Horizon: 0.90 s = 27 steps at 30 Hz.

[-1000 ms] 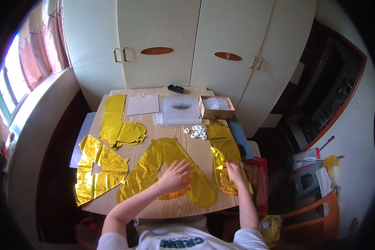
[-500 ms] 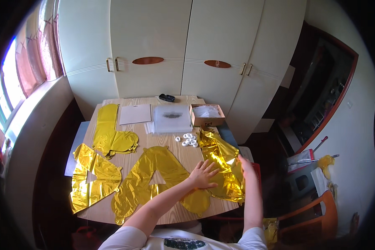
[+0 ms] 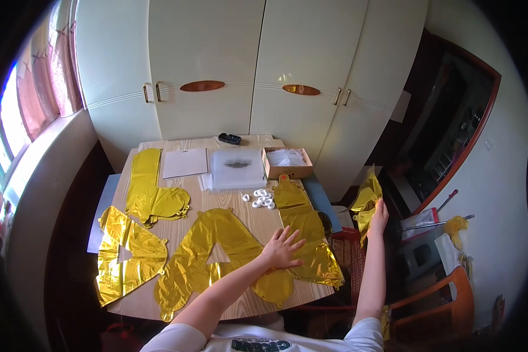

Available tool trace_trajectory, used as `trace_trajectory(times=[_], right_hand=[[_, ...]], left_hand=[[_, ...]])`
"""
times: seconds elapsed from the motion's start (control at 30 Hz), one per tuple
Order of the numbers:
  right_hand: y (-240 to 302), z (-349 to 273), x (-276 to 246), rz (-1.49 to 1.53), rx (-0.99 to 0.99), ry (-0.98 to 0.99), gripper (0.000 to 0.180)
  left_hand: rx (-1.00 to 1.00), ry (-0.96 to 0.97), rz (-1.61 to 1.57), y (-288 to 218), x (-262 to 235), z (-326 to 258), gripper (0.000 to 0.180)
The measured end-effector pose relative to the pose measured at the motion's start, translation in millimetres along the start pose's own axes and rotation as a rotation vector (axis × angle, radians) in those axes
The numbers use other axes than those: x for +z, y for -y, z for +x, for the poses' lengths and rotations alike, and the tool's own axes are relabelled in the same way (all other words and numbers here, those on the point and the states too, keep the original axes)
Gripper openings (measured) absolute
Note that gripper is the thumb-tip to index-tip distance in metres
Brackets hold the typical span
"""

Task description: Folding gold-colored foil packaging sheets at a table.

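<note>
My right hand (image 3: pixel 378 218) is closed on a flat gold foil balloon (image 3: pixel 367 190), held up in the air off the table's right side. With fingers spread, my left hand (image 3: pixel 283 249) rests where the A-shaped gold foil balloon (image 3: pixel 224 220) meets another gold foil balloon (image 3: pixel 299 220) lying at the table's right edge. Farther left are a triangular gold foil balloon (image 3: pixel 116 271) with a small opening and an L-shaped stack of gold foil balloons (image 3: pixel 146 190). The held balloon's full shape is hard to make out, as it is folded and seen at an angle.
Several small white rings (image 3: pixel 264 198) lie mid-table. Behind them are clear plastic sleeves (image 3: pixel 239 173), a pale board (image 3: pixel 185 163), a box of white packets (image 3: pixel 288 170) and a black object (image 3: pixel 229 139). Cabinets (image 3: pixel 199 47) stand behind; a wooden chair (image 3: pixel 460 293) is at right.
My right hand has moved right and up, lifting a gold foil balloon off the pile at the table's right edge. Another lies flat there now. My left hand has barely moved.
</note>
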State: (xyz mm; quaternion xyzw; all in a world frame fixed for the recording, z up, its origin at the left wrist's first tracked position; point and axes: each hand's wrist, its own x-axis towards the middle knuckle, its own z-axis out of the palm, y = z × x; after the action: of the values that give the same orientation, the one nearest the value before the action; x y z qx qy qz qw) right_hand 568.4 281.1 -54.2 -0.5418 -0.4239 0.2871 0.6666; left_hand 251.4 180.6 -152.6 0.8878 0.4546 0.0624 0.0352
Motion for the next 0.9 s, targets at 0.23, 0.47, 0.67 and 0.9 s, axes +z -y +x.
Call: trace_trajectory(times=[0.23, 0.47, 0.67, 0.9], right_hand=[[77, -140, 40, -0.667, -0.771, 0.371, 0.016], [82, -278, 69, -0.862, -1.154, 0.767, 0.022], [57, -338, 99, -0.724, -1.071, 0.855, 0.024], [25, -368, 133, -0.566, -0.892, 0.952, 0.028]], left_hand=[[-0.162, -0.263, -0.775, 18, 16, -4, 0.075], [-0.678, -0.205, -1.928, 29, -24, -86, 0.073], [-0.669, -0.483, -1.618, 55, -44, -149, 0.058], [-0.699, -0.752, -1.4, 115, -40, -191, 0.066]])
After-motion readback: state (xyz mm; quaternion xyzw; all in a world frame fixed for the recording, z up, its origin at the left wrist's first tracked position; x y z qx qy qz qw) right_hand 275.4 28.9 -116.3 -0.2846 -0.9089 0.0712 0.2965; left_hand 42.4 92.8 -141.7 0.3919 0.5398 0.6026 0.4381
